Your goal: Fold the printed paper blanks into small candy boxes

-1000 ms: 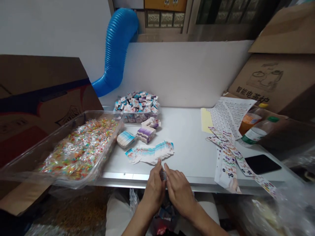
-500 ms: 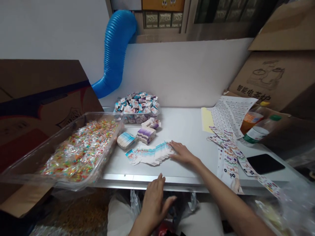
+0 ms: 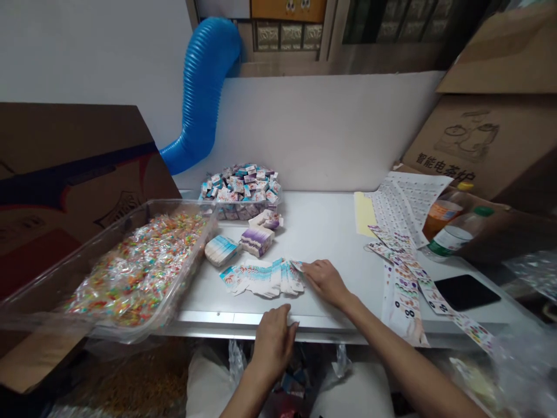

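Note:
A fanned row of flat, folded small cartons (image 3: 263, 277) in white and light blue lies on the table. At its right end my right hand (image 3: 326, 281) pinches one flat carton (image 3: 296, 265) between thumb and fingers. My left hand (image 3: 274, 335) hovers at the table's front edge, below the row, with fingers loosely bent and the thumb apart; nothing shows in it. Behind the row sit a blue-white stack of cartons (image 3: 221, 249) and a purple-white stack (image 3: 256, 241). A few loose purple-white cartons (image 3: 266, 219) lie just beyond.
On the left, a clear tub (image 3: 161, 316) holds many wrapped colourful candies. A clear container (image 3: 243, 210) of filled little boxes stands at the back. To the right are sticker strips (image 3: 402, 284), printed sheets (image 3: 407, 200), bottles (image 3: 452, 238) and a black phone (image 3: 467, 291). Cardboard boxes flank both sides.
My right hand has closed from a flat reach onto the end carton, which now stands apart from the row. My left hand's fingers have curled in and its thumb has drawn closer.

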`<state>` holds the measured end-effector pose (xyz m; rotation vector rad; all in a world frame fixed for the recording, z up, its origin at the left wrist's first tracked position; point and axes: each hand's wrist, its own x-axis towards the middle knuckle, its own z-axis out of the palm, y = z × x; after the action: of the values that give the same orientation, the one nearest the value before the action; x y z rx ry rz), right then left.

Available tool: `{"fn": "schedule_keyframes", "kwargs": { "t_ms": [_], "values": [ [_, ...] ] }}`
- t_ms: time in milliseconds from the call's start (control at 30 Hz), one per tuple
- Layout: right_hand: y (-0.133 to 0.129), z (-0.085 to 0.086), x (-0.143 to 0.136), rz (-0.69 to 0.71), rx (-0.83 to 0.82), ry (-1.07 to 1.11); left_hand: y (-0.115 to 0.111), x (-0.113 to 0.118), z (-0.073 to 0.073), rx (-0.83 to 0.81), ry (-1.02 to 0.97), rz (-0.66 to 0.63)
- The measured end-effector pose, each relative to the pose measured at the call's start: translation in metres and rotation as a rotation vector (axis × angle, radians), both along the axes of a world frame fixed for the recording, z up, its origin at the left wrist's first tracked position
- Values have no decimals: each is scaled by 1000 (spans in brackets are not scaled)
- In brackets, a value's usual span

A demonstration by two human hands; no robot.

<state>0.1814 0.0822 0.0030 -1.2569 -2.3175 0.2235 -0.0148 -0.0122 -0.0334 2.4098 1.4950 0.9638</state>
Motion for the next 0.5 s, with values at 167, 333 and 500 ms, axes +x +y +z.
{"fn": "schedule_keyframes", "kwargs": {
  "t_ms": [167,333,500],
  "values": [
    [-43,28,-24,-88,-184,411,14,4,20,226,-63,97],
    [-58,32,-35,-12,-563,637,17,1,31,192,11,-27],
    [-50,23,-35,18,-594,554,12,1,31,168,52,-58]
  ]
}}
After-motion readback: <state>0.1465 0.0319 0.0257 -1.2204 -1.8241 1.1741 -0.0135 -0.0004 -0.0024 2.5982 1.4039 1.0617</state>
